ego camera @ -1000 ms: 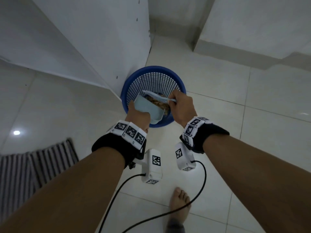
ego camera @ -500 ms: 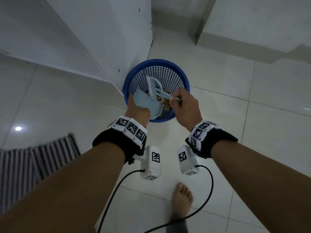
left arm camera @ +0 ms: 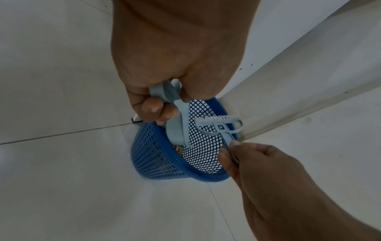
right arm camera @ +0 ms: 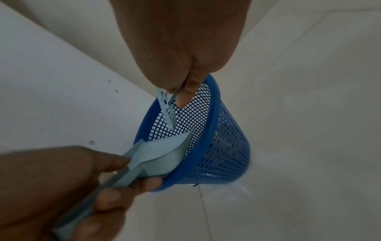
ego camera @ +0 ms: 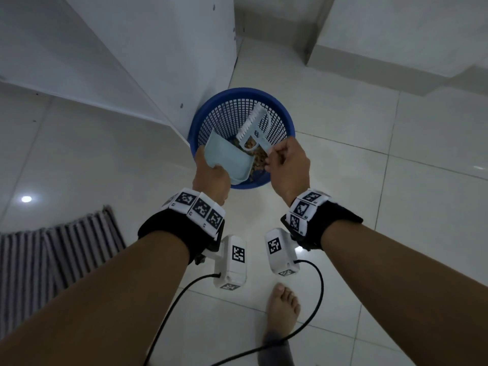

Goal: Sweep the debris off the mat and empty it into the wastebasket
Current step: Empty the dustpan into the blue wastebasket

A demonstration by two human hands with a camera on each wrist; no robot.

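Brush (ego camera: 254, 130) in my right grip (ego camera: 287, 167) now swung clear, left grip (ego camera: 211, 175) holding dustpan (ego camera: 227, 159) tipped over wastebasket (ego camera: 287, 122), debris (ego camera: 257, 162) mostly dumped imo.

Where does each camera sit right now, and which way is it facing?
Head: on the head, facing down at the blue wastebasket; shows both forearms, both hands and a bare foot.
Left wrist: behind the left hand, facing the dustpan it grips; right hand also shows.
Right wrist: behind the right hand, facing the brush it pinches; left hand also shows.
All share the wastebasket, dustpan and brush.
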